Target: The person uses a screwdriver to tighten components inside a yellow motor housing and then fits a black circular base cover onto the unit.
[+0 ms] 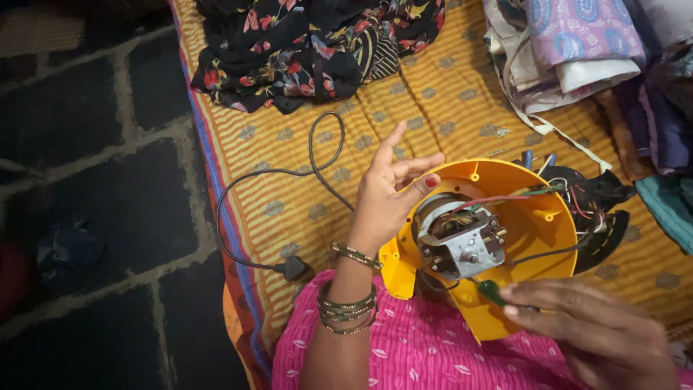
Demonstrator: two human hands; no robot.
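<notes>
A round yellow plastic housing [530, 217] rests on my lap, open side up, with a grey metal motor [462, 245] and copper windings in its middle. Red, green and black wires [570, 191] run from the motor to a black base part [603, 206] at the right. My left hand [390, 191] hovers at the housing's left rim, fingers spread, thumb near the motor. My right hand [599, 332] holds a green-handled screwdriver [492, 291] pointed at the motor's lower edge.
A black power cord [317, 170] loops over the yellow patterned cloth [433, 94] to a plug [294, 269]. Dark floral fabric [317, 47] lies at the top, folded clothes [577, 50] at the top right. Dark stone floor [94, 180] on the left.
</notes>
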